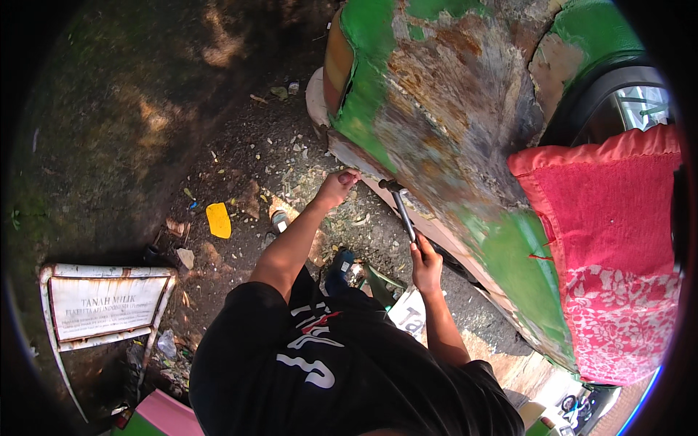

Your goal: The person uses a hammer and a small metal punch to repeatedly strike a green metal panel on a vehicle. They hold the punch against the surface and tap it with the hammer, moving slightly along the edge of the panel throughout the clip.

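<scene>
My right hand is wrapped round the handle of a hammer. The hammer's dark head is up by the lower edge of a vehicle body, just right of my left hand. That left hand is closed, its fingers pressed together close to the same edge; whatever they hold, if anything, is hidden or too small to name. Green paint covers parts of the body panel, while a broad stretch is stripped to brown, rusty and grey patches. Along its bottom runs a pale pinkish strip.
A red cloth with a floral part hangs over the vehicle beside a black-rimmed window. On the dirt ground lie a yellow scrap, stones and litter. A white metal-framed sign stands at the left. My shoes are below my arms.
</scene>
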Available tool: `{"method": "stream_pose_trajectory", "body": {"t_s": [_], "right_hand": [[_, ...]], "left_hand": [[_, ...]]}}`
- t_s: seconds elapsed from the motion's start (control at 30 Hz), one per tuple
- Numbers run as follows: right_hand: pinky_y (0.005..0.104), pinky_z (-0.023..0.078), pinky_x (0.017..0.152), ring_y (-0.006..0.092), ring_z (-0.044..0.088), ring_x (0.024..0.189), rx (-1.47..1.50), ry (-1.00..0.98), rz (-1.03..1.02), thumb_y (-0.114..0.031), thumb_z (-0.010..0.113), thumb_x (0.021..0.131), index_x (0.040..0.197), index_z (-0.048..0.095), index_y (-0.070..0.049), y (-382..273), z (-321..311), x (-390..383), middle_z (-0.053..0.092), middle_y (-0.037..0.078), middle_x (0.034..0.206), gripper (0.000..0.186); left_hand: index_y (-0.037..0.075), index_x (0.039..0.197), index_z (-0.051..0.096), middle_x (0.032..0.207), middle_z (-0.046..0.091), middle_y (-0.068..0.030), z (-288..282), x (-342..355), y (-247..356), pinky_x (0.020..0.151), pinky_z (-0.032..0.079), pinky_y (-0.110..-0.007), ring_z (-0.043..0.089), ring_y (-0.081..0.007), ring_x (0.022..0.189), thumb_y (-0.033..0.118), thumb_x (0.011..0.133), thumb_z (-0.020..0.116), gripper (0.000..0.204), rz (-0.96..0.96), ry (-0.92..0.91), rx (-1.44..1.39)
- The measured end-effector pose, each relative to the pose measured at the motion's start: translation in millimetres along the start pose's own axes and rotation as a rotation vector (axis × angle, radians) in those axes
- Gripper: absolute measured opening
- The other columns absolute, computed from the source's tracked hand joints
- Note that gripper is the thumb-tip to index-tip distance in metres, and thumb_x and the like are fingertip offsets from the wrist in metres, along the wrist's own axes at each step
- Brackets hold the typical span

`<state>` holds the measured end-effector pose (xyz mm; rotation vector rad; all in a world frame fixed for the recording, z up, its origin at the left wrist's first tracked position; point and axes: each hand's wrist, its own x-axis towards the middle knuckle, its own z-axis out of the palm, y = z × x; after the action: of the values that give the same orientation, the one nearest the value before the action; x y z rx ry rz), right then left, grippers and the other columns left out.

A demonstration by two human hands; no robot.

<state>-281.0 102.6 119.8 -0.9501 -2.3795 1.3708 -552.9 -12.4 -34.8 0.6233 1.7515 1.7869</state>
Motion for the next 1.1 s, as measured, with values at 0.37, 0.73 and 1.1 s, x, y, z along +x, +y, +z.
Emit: {"method": "stream_pose_trajectory", "body": {"t_s": [0.37, 0.73, 1.1], "right_hand": [[0.0301, 0.051, 0.084, 0.0228, 0.070, 0.096, -0.046, 0.014, 0.049, -0.012, 0.062, 0.093, 0.124, 0.061, 0.002, 2, -10, -1, 0.069, 0.022, 0.107, 0.034], [0.0447, 0.050, 0.063, 0.0352, 0.064, 0.068, -0.329, 0.008, -0.335, -0.014, 0.062, 0.092, 0.133, 0.059, -0.024, -24, 25, 9, 0.063, 0.016, 0.078, 0.043], [0.0318, 0.047, 0.058, 0.0187, 0.060, 0.058, -0.029, 0.134, -0.174, -0.018, 0.064, 0.092, 0.117, 0.064, 0.001, -9, -3, -13, 0.063, 0.015, 0.069, 0.032]], "left_hand": [[0.001, 0.085, 0.057, 0.091, 0.062, -0.0031, -3, 2, 16, 0.085, 0.041, -0.022, 0.055, -0.0115, 0.089, -0.012, 0.087, 0.049, 0.015, -0.039, -0.160, 0.136], [0.006, 0.089, 0.060, 0.079, 0.058, -0.0047, 0, 17, -15, 0.078, 0.045, -0.030, 0.052, -0.0151, 0.077, 0.002, 0.089, 0.055, 0.006, -0.003, -0.207, 0.173], [-0.004, 0.093, 0.067, 0.069, 0.046, 0.0016, 6, -2, -16, 0.068, 0.041, -0.023, 0.040, -0.0090, 0.061, 0.003, 0.087, 0.059, 0.012, -0.402, 0.080, -0.944]]}}
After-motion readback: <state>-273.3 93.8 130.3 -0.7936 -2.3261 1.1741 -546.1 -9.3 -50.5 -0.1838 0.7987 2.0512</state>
